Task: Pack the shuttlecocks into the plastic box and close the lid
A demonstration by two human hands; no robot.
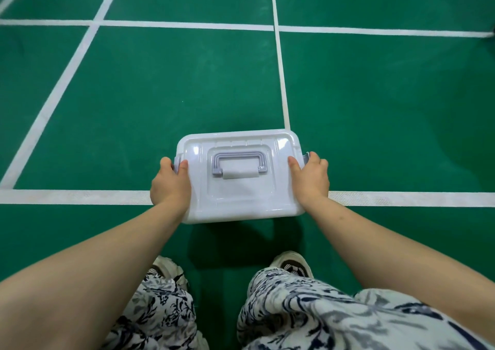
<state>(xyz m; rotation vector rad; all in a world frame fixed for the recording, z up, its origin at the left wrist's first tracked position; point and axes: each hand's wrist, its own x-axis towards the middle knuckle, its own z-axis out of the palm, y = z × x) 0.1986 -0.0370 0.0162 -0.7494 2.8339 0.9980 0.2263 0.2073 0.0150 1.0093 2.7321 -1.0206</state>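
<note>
plastic box (241, 178): long axis left–right, lid (235, 197) on | left hand (170, 183), right hand (310, 179): each grips one short end, equally near

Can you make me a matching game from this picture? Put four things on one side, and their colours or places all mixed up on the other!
Things:
1 handle
2 floor
3 left hand
4 trousers

Colour, place or state:
A green
B holds the left end of the plastic box
C lies flat on top of the plastic box
D white with a dark pattern

Pairs: 1-C, 2-A, 3-B, 4-D
</note>
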